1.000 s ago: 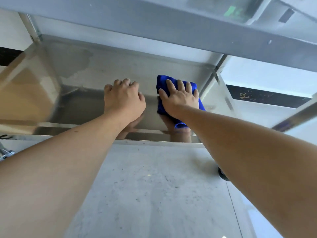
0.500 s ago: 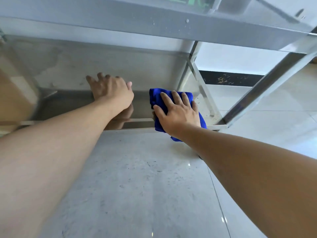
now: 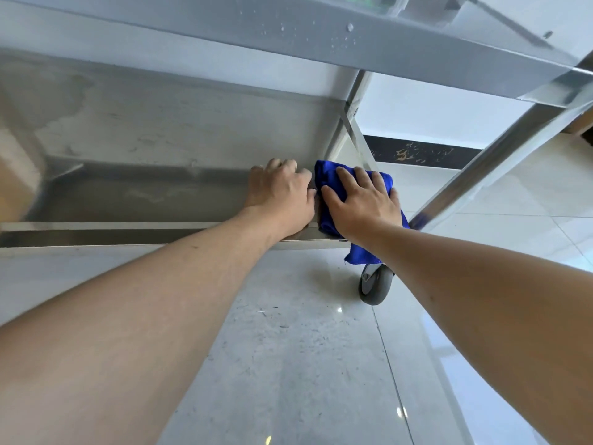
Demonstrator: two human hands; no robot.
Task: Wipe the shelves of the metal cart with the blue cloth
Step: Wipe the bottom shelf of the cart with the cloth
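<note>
Seemingly well under way, the wiping is at the lower shelf (image 3: 154,194) of the metal cart (image 3: 475,175) in the head view, the only view there is. The right hand (image 3: 362,203) lies flat with fingers spread on the blue cloth (image 3: 324,175), pressing it onto the shelf's right end at about two o'clock from the picture's middle; a corner of the cloth hangs over the front lip. The left hand (image 3: 282,194) rests just beside it at the cloth's nine o'clock, fingers loosely curled against the metal and holding nothing. Dull smears and streaks show on the shelf's back wall and across the floor of the shelf toward nine o'clock, so that stretch likely needs more passes. Droplets sit on the front edge of the upper shelf (image 3: 321,43) at twelve o'clock; I cannot tell whether its top is done. A caster wheel (image 3: 375,284) stands on the tiled floor (image 3: 305,364) below.
</note>
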